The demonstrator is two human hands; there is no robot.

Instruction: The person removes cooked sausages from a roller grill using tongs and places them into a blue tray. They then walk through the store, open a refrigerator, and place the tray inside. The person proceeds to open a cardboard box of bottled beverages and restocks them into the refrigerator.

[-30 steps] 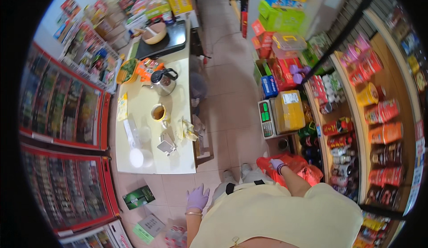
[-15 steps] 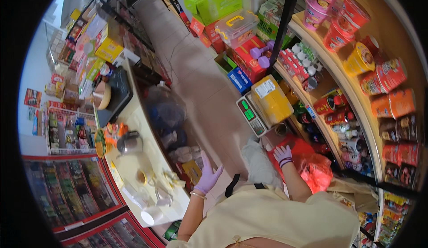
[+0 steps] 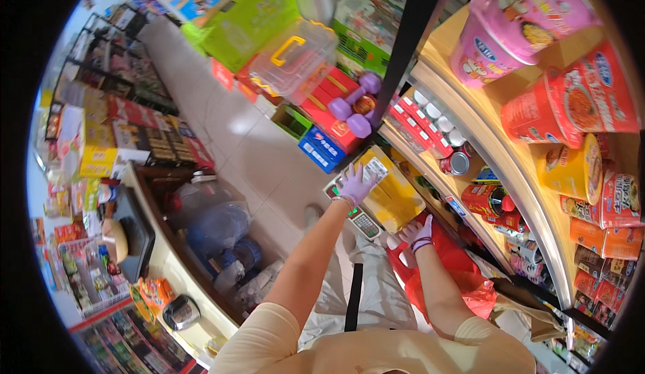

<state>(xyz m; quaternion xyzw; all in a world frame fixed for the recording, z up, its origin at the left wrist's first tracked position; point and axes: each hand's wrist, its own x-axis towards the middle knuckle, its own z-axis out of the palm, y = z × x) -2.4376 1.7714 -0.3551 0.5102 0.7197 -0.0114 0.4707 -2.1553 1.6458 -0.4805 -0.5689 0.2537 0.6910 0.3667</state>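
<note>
A yellow box (image 3: 396, 196) with a white label sits on a scale (image 3: 365, 225) that has a green display and keypad. My left hand (image 3: 356, 186), in a lavender glove, lies over the box's left side with its fingers spread, partly covering the scale's display. By the box's near right corner is my right hand (image 3: 418, 234), also gloved, with its fingers stretched out; whether it touches the box I cannot tell. A red plastic bag (image 3: 433, 266) lies beneath and beside my right forearm.
Purple dumbbells (image 3: 351, 110) lie on red boxes beyond the scale, beside a clear lidded bin (image 3: 292, 61). Shelves (image 3: 463, 51) of cup noodles, cans and bottles line the right. At left stands a cream counter (image 3: 168, 260) with large water bottles (image 3: 222, 229) under it.
My view has swung toward the shelves and closer to the scale. My left hand has moved from beside the counter to the yellow box; my right hand has come up to its near corner.
</note>
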